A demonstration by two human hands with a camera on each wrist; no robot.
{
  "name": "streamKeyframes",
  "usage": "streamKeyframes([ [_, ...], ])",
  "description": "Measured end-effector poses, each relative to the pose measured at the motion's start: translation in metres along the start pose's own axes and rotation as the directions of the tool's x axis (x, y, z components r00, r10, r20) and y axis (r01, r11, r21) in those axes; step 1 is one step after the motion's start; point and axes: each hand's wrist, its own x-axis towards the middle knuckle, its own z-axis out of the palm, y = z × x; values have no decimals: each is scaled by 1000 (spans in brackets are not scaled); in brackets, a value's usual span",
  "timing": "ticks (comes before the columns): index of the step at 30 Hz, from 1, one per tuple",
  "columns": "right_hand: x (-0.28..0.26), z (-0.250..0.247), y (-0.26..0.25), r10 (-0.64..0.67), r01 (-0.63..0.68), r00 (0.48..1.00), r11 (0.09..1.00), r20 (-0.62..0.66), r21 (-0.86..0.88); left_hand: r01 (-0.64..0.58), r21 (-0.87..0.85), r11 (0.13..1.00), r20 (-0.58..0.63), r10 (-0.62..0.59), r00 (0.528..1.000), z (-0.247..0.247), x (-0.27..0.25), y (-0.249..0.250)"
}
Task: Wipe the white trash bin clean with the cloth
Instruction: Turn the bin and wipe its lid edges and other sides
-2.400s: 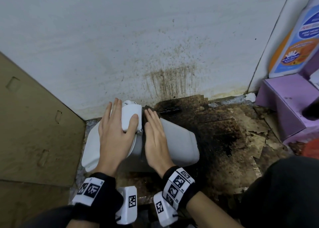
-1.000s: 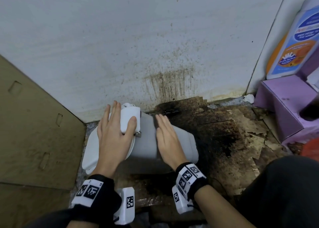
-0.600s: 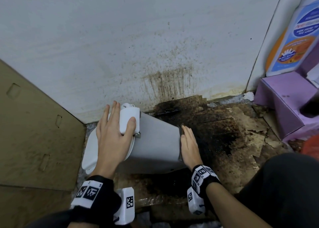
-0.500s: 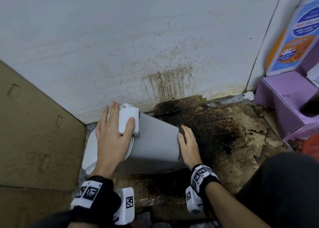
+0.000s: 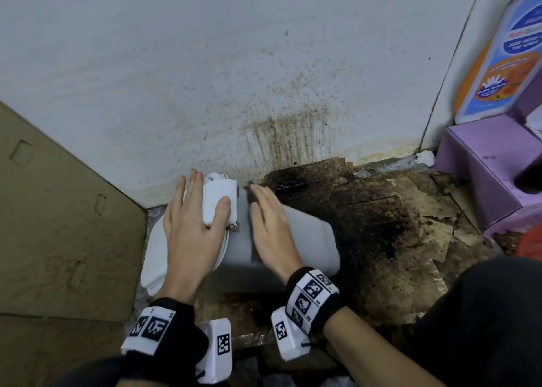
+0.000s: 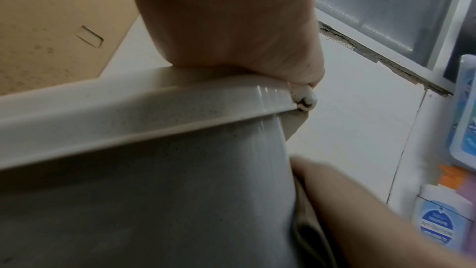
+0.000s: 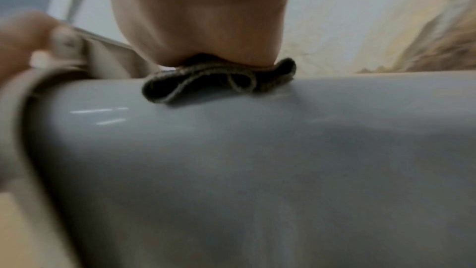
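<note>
The white trash bin (image 5: 311, 240) lies on its side on the dirty floor, its lid (image 5: 152, 257) to the left. My left hand (image 5: 190, 231) lies over the lid end, fingers and thumb gripping the white hinge block (image 5: 220, 199). My right hand (image 5: 269, 225) lies flat on the bin's upper side, right beside the lid end. It presses a dark cloth (image 7: 219, 80) against the plastic. In the head view only a dark strip of the cloth (image 5: 250, 196) shows past the fingers. The left wrist view shows the bin's rim (image 6: 128, 113) and the cloth (image 6: 306, 229) under my right hand.
A stained white wall (image 5: 264, 79) stands just behind the bin. Brown cardboard (image 5: 58, 225) closes the left side. Black grime covers the floor (image 5: 381, 225) to the right. A purple box (image 5: 492, 175) and a detergent bottle (image 5: 498, 64) stand far right. My knee (image 5: 484, 328) is at the lower right.
My right hand slid the cloth along the bin's side to its base end, then back left to the lid end. The left hand and the bin stayed where they were.
</note>
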Motion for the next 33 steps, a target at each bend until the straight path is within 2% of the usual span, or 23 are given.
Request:
streamKeyframes([
  [2, 2, 10, -17, -76, 75, 996, 997, 56, 16, 7, -4, 1000, 4, -7, 1000, -2, -1, -1],
  [5, 1, 8, -15, -144, 145, 985, 989, 99, -5, 11, -13, 1000, 7, -11, 1000, -3, -1, -2],
  [9, 3, -2, 1, -143, 154, 981, 985, 130, -83, 13, -19, 1000, 12, -12, 1000, -3, 0, -2],
  [12, 3, -12, 27, -59, 73, 994, 986, 91, -151, 14, -21, 1000, 11, -14, 1000, -2, 1, -2],
  [16, 0, -36, 77, 117, -110, 993, 971, 18, -214, 18, -24, 1000, 13, -18, 1000, -2, 1, -1],
  [19, -7, -51, 111, 248, -256, 967, 939, -64, -229, 12, -20, 1000, 11, -12, 1000, -1, 0, 0],
  [22, -11, -56, 126, 353, -368, 928, 919, -122, -140, 7, -24, 1000, 12, -7, 1000, 0, -1, 1],
  [26, -12, -56, 127, 371, -382, 917, 922, -145, -60, 9, -10, 1000, 8, -9, 1000, 2, 0, 2],
  [33, -16, -65, 119, 368, -371, 887, 928, -280, 45, 6, -7, 1000, 16, -6, 1000, 3, 0, 8],
])
